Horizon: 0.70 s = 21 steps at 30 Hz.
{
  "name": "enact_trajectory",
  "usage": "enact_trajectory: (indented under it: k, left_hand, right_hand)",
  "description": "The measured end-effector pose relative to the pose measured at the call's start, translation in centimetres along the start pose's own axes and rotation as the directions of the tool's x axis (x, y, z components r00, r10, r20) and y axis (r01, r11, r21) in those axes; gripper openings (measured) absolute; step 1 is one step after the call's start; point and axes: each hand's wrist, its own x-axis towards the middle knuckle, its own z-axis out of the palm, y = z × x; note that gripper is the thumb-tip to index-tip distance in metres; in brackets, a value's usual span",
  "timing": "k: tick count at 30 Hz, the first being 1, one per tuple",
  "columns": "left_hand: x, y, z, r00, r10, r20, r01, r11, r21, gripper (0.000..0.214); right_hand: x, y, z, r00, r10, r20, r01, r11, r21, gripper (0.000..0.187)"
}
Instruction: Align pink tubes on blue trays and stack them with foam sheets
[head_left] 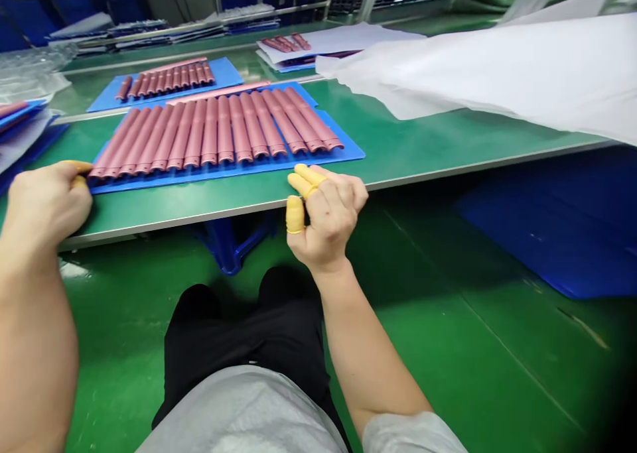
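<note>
A row of several pink half-round tube pieces (212,131) lies side by side on a blue sheet (343,138) near the table's front edge. My left hand (52,197) is closed at the sheet's front left corner, its yellow-capped fingertips against the end of the leftmost piece. Whether they pinch the piece or the sheet cannot be made out. My right hand (328,214) is at the table edge, in front of the sheet's right part. Its thumb and two fingers wear yellow finger cots and are held apart, with nothing between them.
Behind is another blue sheet (226,71) with shorter pink pieces. White paper sheets (478,62) spread over the table's right side, and a stack with a few pink pieces (286,43) stands farther back. More sheets (24,141) lie at left. A blue stool (229,244) is under the table.
</note>
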Motion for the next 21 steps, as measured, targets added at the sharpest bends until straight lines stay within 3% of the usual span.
enact_trajectory:
  k: [2,5,11,14,17,21]
  left_hand:
    - [-0.7,1.5,-0.8,0.997,-0.065,0.031,0.064,0.997,0.029,0.069]
    - [-1.4,2.6,-1.5,0.998,-0.043,0.039,0.042,0.999,0.032,0.068]
    - [-1.5,2.5,-1.5,0.998,-0.015,0.055,0.015,1.0,-0.011,0.064]
    - [-1.4,2.5,-1.5,0.998,-0.015,0.058,0.017,0.999,-0.043,0.062]
    - [-1.3,2.5,-1.4,0.998,-0.015,0.054,0.019,0.998,-0.067,0.06]
    - [-1.1,2.2,-1.1,0.998,-0.018,0.055,0.023,0.995,-0.099,0.058]
  right_hand:
    - [0.1,0.3,0.1,0.999,-0.013,-0.048,0.014,1.0,0.006,0.041]
    - [0.7,-0.3,-0.2,0.997,-0.018,-0.068,0.018,1.0,0.012,0.041]
    - [3.1,-4.9,-1.0,0.973,-0.162,0.162,0.152,0.986,0.073,0.041]
    - [3.8,-6.2,-0.6,0.959,-0.17,0.228,0.159,0.985,0.064,0.044]
    - [3.7,-6.0,0.0,0.962,-0.163,0.217,0.155,0.986,0.053,0.043]
    - [2.9,-5.0,0.8,0.974,-0.201,0.104,0.195,0.979,0.066,0.041]
